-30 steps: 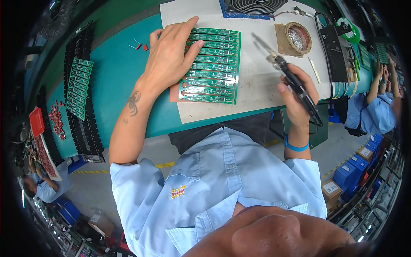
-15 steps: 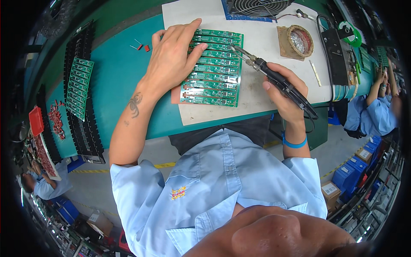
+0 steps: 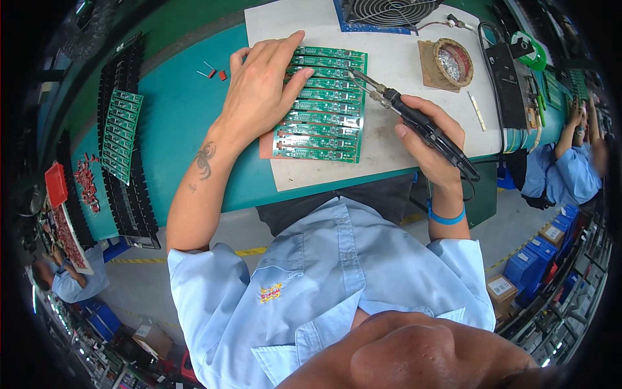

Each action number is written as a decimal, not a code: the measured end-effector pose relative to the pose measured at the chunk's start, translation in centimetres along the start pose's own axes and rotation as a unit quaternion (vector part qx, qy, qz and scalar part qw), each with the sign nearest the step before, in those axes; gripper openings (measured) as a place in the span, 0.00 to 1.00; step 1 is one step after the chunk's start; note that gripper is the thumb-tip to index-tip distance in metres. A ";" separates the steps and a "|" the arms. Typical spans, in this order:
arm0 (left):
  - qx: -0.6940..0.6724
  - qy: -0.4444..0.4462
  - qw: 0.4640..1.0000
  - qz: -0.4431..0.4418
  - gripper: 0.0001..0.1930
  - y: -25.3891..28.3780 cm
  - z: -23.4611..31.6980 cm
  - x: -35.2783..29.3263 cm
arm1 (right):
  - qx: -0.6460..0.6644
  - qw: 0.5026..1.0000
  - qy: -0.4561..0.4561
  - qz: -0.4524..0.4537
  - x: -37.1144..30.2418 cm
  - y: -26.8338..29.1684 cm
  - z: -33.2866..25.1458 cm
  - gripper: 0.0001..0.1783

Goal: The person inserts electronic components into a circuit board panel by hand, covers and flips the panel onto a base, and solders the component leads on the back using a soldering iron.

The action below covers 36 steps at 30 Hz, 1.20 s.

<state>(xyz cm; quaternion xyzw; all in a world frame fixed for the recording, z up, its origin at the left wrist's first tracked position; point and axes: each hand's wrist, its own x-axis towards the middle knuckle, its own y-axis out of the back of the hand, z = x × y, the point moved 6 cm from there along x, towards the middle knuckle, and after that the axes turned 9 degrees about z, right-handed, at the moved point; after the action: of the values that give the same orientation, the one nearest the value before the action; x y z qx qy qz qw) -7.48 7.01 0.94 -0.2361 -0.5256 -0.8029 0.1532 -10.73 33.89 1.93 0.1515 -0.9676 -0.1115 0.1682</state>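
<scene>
A green panel of several narrow circuit boards (image 3: pixel 327 117) lies on a white sheet in front of me. My left hand (image 3: pixel 264 81) rests over its upper left part, fingers stretched out and thumb pressing on the boards. My right hand (image 3: pixel 433 133) is wrapped round the black handle of a soldering iron (image 3: pixel 414 118), which has a thin metal guide beside its tip. That tip points left and is at the panel's right side, near the upper rows; whether it touches a joint is too small to tell.
Beyond the panel stands a fan (image 3: pixel 392 11). To the right are a round pot of solder bits (image 3: pixel 451 63), a black box (image 3: pixel 507 84) and a green solder reel (image 3: pixel 532 52). Leftward, a second panel (image 3: pixel 122 136) lies on a black rack (image 3: pixel 133 201); two red components (image 3: pixel 223 76) lie nearer. Co-workers sit on both sides.
The soldering iron and my right hand have shifted very slightly to the left. My left hand stays in place on the panel.
</scene>
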 end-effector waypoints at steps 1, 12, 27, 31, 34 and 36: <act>0.001 0.001 1.000 -0.002 0.24 0.0 0.0 0.0 | 0.001 1.000 0.004 0.000 0.0 -0.1 0.0 0.25; -0.004 0.016 1.000 -0.018 0.24 -0.3 -0.3 -0.1 | -0.040 0.988 0.031 0.146 -2.0 5.1 0.7 0.28; -0.041 -0.037 0.997 -0.055 0.22 -0.2 1.1 -0.3 | 0.015 0.995 0.014 0.101 -2.7 3.9 -0.2 0.30; -0.037 -0.054 0.996 -0.061 0.20 -0.3 1.5 -0.5 | 0.009 0.999 0.005 0.031 -2.5 2.0 -0.4 0.28; -0.027 -0.063 0.996 -0.062 0.18 -0.5 1.5 -0.6 | 0.005 0.999 -0.018 0.036 -2.2 1.4 0.0 0.26; -0.029 -0.062 0.996 -0.060 0.18 -0.5 1.5 -0.6 | 0.006 0.999 -0.017 0.035 -2.0 1.3 0.1 0.26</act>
<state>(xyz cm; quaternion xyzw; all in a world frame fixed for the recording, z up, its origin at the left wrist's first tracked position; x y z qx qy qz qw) -6.89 8.56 0.75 -0.2573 -0.5241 -0.8092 0.0653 -9.29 35.78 1.57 0.1171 -0.9758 -0.1023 0.1541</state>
